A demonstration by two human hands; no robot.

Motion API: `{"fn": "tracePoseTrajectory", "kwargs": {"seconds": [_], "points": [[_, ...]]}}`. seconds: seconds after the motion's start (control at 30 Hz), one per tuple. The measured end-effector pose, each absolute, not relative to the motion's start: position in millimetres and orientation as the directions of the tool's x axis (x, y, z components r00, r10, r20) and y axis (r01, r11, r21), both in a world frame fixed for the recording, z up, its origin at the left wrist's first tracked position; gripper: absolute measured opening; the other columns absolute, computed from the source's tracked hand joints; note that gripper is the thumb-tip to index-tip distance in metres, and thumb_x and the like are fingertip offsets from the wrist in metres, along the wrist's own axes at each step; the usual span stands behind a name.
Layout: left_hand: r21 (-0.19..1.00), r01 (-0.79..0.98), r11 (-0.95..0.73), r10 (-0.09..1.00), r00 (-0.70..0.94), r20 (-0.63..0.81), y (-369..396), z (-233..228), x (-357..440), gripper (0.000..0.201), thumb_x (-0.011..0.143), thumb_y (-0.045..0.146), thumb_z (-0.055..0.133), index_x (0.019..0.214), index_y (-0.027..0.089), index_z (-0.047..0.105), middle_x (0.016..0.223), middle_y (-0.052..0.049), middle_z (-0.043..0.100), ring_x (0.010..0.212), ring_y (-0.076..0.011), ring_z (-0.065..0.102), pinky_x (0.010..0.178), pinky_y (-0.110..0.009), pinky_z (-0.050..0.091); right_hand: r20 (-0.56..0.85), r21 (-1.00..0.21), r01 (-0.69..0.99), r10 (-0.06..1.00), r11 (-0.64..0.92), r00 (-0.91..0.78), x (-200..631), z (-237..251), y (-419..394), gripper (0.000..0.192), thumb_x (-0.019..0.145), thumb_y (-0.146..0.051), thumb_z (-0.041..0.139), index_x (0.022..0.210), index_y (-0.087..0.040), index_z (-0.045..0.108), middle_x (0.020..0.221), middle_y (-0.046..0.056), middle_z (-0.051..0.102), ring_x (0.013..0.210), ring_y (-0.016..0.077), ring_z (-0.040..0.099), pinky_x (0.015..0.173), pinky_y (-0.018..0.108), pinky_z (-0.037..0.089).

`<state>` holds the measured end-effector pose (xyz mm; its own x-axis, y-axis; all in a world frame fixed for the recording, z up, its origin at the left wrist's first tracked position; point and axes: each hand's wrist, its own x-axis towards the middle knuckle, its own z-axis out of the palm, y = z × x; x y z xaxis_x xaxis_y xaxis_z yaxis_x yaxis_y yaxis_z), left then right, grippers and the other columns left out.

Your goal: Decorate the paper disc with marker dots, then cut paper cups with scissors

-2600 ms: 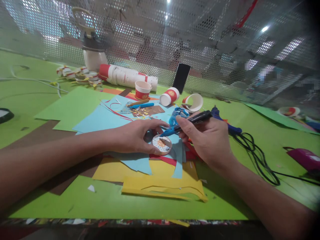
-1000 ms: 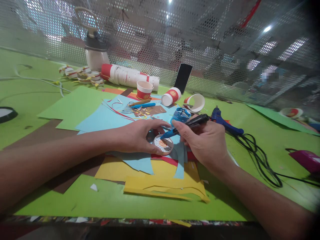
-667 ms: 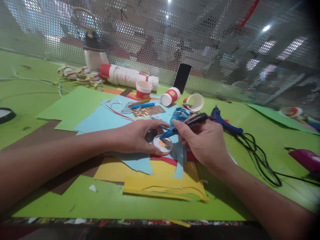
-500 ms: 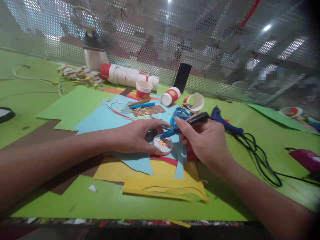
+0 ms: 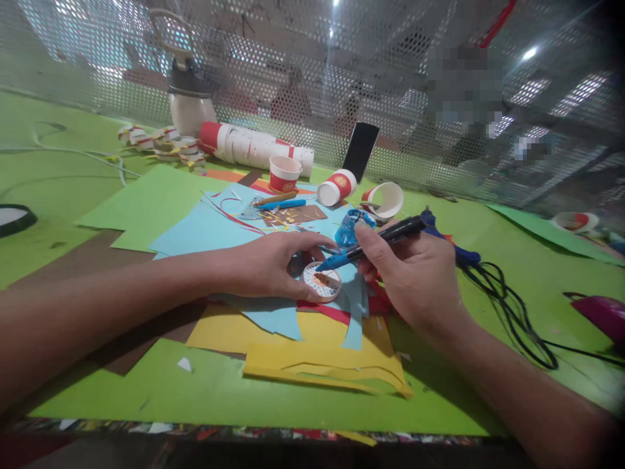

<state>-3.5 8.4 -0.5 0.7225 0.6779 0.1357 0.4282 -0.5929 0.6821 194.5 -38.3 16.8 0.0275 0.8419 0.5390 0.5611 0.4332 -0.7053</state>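
My left hand (image 5: 278, 264) is curled round a small round paper cup base (image 5: 328, 290), its thumb along the near rim. The disc is white with dark dots near its edge and an orange pattern in the middle. In my right hand (image 5: 410, 273) is a marker pen (image 5: 383, 240) with a black barrel and a blue front end, slanting down to the left. Its tip is at the disc's face; whether it touches I cannot tell. Just behind the pen lies a crumpled blue piece (image 5: 354, 225), partly hidden by my right thumb.
Light blue paper (image 5: 185, 228), yellow paper (image 5: 219, 329) and brown paper (image 5: 73, 267) lie under my hands. Behind stand a red and white paper cup (image 5: 284, 176), a stack of cups (image 5: 258, 148) and a phone (image 5: 360, 151). A blue glue gun (image 5: 463, 254) with black cord lies right.
The view has shifted slightly. The marker pen has tilted a little flatter, and its tip stays over the disc. My left hand keeps its hold.
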Motion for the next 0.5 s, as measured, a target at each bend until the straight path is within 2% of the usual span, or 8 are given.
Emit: {"fn": "tracePoseTrajectory", "kwargs": {"seconds": [0.5], "points": [[0.691,0.431,-0.58,0.692,0.708,0.14,6.0,-0.2,-3.0,0.072,0.07,0.038,0.077,0.135,0.021,0.049,0.108,-0.004,0.066,0.096,-0.0195,0.061,0.082,-0.028,0.045,0.543,-0.662,0.609,0.84,0.437,-0.012,192.2,15.7,-38.1,0.034,0.081,-0.035,0.068,0.052,-0.02,0.059,0.045,-0.001,0.06,0.039,0.0109,0.052,0.039,0.023,0.041]]}}
